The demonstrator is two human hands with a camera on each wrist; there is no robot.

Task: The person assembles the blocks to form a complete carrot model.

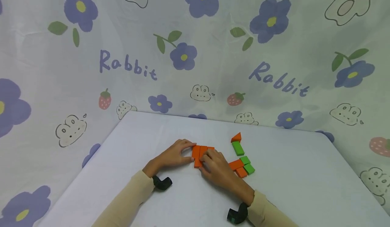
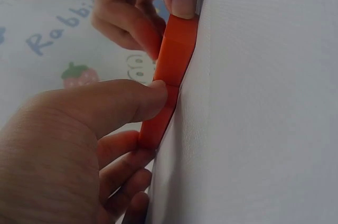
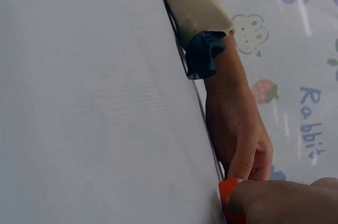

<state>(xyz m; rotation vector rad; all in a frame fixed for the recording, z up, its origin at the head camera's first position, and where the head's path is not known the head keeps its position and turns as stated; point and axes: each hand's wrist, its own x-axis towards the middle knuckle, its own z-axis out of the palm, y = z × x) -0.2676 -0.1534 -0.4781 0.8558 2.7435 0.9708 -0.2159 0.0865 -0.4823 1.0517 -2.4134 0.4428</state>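
Several orange wooden blocks (image 1: 196, 151) lie side by side on the white table in the head view. My left hand (image 1: 172, 154) holds the left side of this group, with the thumb at the near end and the fingers at the far end. From the right, my right hand (image 1: 220, 169) pinches an orange block (image 1: 197, 163) at the group's near edge and covers part of the group. In the left wrist view, the right thumb touches the end of an orange block (image 2: 177, 49), which meets the blocks in my left hand. The right wrist view shows only an orange block's corner (image 3: 228, 188).
Right of my right hand lie an orange triangle block (image 1: 236, 137), a green block (image 1: 238, 148), two small green blocks (image 1: 249, 168) and two orange blocks (image 1: 241, 172). The white table (image 1: 170, 206) backs onto a patterned cloth (image 1: 213, 64). Each wrist carries a black camera mount (image 1: 163, 183).
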